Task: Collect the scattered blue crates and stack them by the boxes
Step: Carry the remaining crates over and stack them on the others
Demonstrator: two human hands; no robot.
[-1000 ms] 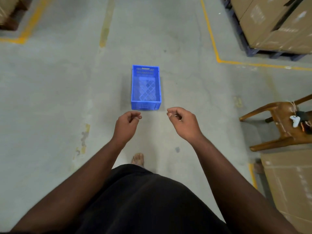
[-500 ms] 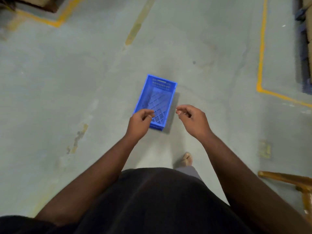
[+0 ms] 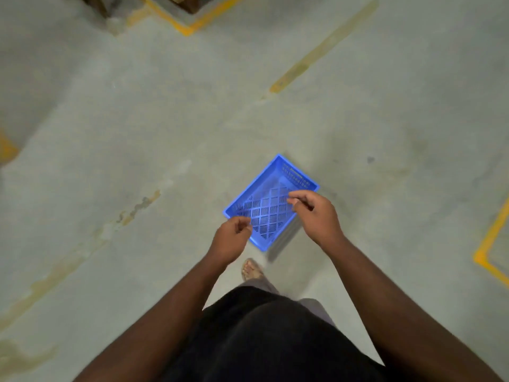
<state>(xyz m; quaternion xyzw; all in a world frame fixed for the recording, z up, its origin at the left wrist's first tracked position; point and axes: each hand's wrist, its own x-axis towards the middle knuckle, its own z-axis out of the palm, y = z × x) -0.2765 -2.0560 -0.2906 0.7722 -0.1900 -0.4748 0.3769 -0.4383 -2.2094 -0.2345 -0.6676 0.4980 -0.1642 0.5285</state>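
Observation:
One blue slotted crate [image 3: 268,205] lies upright and empty on the grey concrete floor, turned at an angle, just ahead of my foot [image 3: 251,268]. My left hand [image 3: 231,239] hovers over its near left rim, fingers loosely curled with nothing in them. My right hand [image 3: 314,213] hangs above the crate's right side, also loosely curled and empty. Neither hand visibly touches the crate. No boxes for stacking are in view.
Yellow floor lines run at the top middle [image 3: 190,27], diagonally at the upper right [image 3: 319,51] and at the right edge [image 3: 493,244]. A dark pallet corner [image 3: 190,4] shows at the top. Bare concrete surrounds the crate.
I have stepped closer and turned; the crate now sits under my hands, rotated in view. The wooden chair and cardboard boxes have left the frame. Both hands stay curled and empty.

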